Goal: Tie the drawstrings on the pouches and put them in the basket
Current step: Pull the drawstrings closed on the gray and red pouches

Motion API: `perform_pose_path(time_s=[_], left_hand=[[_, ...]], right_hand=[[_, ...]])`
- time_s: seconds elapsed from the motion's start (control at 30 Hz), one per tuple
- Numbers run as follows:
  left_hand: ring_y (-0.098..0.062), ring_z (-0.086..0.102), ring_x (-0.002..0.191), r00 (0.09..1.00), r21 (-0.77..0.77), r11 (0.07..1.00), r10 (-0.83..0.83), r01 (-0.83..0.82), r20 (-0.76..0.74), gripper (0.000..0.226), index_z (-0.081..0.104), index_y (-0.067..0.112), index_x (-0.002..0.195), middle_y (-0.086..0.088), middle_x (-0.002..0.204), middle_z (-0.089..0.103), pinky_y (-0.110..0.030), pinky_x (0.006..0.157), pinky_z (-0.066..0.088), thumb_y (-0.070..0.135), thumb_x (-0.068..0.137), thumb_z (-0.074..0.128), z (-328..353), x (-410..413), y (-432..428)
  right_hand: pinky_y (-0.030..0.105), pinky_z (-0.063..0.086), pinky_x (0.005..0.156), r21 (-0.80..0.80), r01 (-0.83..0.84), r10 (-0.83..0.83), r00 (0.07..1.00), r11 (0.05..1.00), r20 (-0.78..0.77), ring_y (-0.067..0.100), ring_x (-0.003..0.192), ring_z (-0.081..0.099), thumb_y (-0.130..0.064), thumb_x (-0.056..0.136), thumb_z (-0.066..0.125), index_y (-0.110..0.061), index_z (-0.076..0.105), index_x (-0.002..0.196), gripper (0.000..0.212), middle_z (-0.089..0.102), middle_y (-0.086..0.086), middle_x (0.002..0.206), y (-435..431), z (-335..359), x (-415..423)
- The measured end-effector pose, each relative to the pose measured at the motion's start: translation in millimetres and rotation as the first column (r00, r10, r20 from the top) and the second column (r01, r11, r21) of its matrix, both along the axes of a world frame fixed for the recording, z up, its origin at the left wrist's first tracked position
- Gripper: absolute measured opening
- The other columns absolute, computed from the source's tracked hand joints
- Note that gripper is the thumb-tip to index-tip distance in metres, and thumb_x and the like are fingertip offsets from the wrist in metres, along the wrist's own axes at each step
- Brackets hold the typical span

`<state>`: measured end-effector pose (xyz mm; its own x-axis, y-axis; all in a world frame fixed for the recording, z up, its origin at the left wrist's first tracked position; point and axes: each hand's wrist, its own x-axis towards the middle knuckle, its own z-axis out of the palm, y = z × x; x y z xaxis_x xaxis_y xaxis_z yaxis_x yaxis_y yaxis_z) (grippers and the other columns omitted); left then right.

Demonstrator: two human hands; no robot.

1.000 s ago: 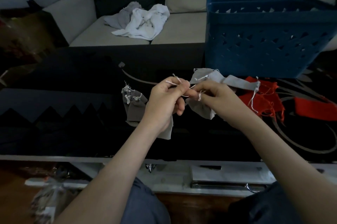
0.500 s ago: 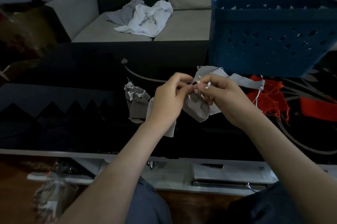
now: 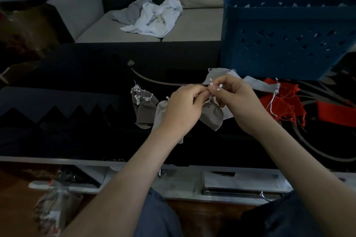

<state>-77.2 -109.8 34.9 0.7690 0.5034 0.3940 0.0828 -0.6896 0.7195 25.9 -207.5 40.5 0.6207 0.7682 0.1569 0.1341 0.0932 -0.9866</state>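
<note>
A small grey pouch [image 3: 212,115] hangs between my hands above the black table [image 3: 77,74]. My left hand [image 3: 183,107] and my right hand [image 3: 238,101] each pinch its white drawstrings [image 3: 212,87] at the pouch's neck. Two tied grey pouches [image 3: 144,107] lie to the left of my left hand. A lighter grey pouch [image 3: 159,113] lies partly under my left wrist. More grey pouches [image 3: 256,85] and red pouches [image 3: 283,101] lie to the right. The blue basket [image 3: 285,44] stands at the back right.
Behind the table is a sofa [image 3: 192,24] with a heap of white and grey cloths [image 3: 152,17]. A red strip [image 3: 337,113] lies at the table's right edge. A plastic-wrapped packet [image 3: 52,211] sits on the floor at lower left.
My hands have drawn close together at the pouch's neck; a second ago the strings were pulled apart sideways. The pouch now hangs bunched below my fingers.
</note>
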Motion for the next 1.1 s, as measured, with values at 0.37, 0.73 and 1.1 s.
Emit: perform_pose_path(time_s=[0.37,0.73,1.1], left_hand=[[-0.011,0.061,0.080,0.999,-0.098,0.994,-0.035,0.038,0.037,0.015,0.070,0.006,0.086,-0.002,0.081,0.067,-0.028,0.072,0.047,0.020,0.087,0.067,-3,5,-7],[-0.016,0.050,0.092,0.969,0.229,0.946,0.203,-0.231,0.139,0.026,0.063,0.019,0.111,0.001,0.097,0.058,-0.029,0.079,0.034,0.027,0.087,0.066,-8,3,5],[-0.015,0.052,0.099,0.975,0.356,0.908,0.206,-0.220,0.077,0.029,0.059,0.019,0.114,0.005,0.103,0.063,-0.022,0.079,0.016,0.031,0.089,0.063,-8,3,-1]], right_hand=[[0.018,0.051,0.061,0.092,-0.053,0.071,0.976,0.994,-0.206,0.007,0.065,0.061,-0.006,0.089,0.056,-0.011,0.060,0.077,0.013,0.063,0.001,0.069,-2,3,-3],[0.009,0.040,0.053,-0.095,-0.036,0.039,0.999,0.995,0.030,-0.003,0.057,0.051,-0.008,0.091,0.057,-0.012,0.062,0.080,0.013,0.056,-0.005,0.065,-8,7,3],[0.008,0.040,0.054,-0.087,0.028,-0.026,0.999,0.996,0.031,-0.005,0.054,0.048,-0.012,0.090,0.060,-0.009,0.063,0.084,0.007,0.054,-0.005,0.065,-10,11,3]])
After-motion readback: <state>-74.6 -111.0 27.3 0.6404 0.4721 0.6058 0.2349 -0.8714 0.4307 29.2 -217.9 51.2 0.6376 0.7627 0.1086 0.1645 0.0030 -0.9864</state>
